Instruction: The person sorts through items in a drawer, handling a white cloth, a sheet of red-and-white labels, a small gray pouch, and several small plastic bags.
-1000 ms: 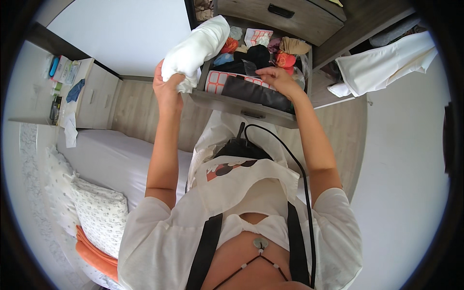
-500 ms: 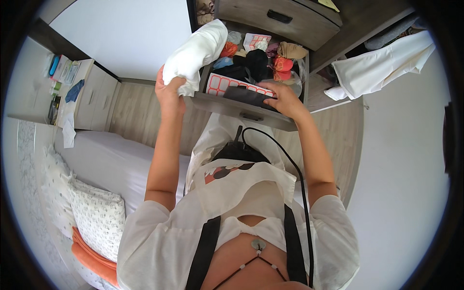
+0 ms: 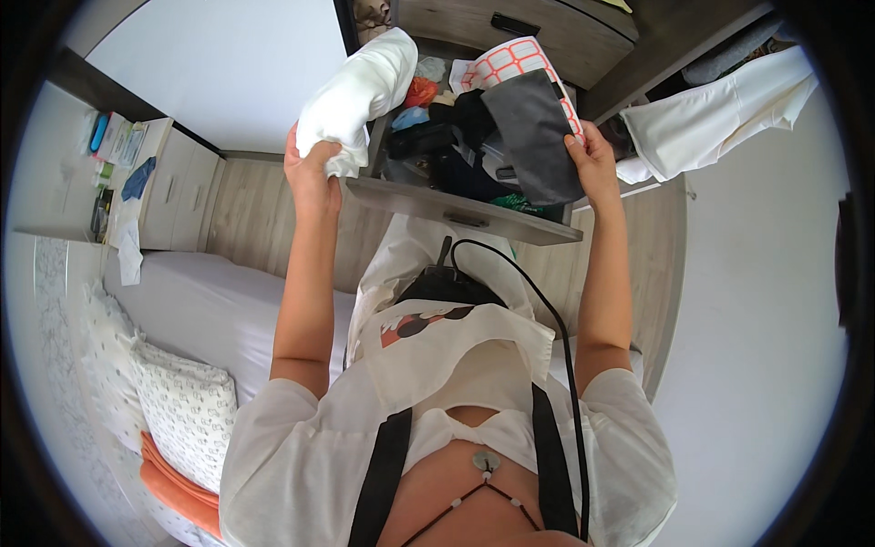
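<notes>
gripping a white bundle (image 3: 351,96) in left hand (image 3: 310,169), right hand (image 3: 592,159) holding grey cloth (image 3: 533,137), crammed open drawer (image 3: 460,208) beneath

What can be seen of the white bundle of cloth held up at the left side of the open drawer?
The white cloth bundle looks like soft, plain fabric, folded or rolled into a thick, puffy wad with creases. The left hand grips its lower end, and it slants up toward the right. Its upper end overlaps the left edge of the open drawer; whether it touches the drawer cannot be told.
</notes>
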### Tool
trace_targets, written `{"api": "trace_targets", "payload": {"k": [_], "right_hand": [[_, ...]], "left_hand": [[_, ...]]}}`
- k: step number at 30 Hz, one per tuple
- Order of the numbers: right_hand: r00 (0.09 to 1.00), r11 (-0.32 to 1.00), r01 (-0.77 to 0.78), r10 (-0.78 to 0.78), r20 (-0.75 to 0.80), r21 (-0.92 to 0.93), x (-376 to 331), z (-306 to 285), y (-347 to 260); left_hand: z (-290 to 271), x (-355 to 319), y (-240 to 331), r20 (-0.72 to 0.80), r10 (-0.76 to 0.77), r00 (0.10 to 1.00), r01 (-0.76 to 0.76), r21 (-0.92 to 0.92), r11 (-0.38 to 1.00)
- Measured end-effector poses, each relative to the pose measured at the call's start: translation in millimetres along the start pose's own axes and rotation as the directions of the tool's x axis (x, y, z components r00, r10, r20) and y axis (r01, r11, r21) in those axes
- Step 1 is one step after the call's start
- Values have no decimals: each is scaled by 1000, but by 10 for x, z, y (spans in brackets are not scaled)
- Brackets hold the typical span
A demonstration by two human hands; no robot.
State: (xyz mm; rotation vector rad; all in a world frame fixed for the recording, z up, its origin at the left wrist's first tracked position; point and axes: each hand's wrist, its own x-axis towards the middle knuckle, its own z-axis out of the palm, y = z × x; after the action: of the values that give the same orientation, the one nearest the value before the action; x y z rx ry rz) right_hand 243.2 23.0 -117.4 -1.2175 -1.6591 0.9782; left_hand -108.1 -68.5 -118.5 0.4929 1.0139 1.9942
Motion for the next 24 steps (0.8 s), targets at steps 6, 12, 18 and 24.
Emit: {"api": "trace_targets", "payload": {"k": [6, 12, 18, 24], "right_hand": [[964, 905, -234, 170, 203, 355, 5, -32, -11], [917, 845, -312, 148, 372, 434, 28, 49, -102], [833, 854, -390, 168, 527, 345, 103, 233, 48], [911, 915, 106, 67, 408, -389, 163, 415, 209]], "left_hand": [[-2, 39, -25, 23, -13, 1000, 13, -7, 1000], [36, 40, -28, 15, -27, 1000, 27, -2, 1000], [27, 56, -4, 14, -14, 1000, 14, -24, 1000], [34, 88, 74, 57, -63, 996, 66, -44, 997]]}}
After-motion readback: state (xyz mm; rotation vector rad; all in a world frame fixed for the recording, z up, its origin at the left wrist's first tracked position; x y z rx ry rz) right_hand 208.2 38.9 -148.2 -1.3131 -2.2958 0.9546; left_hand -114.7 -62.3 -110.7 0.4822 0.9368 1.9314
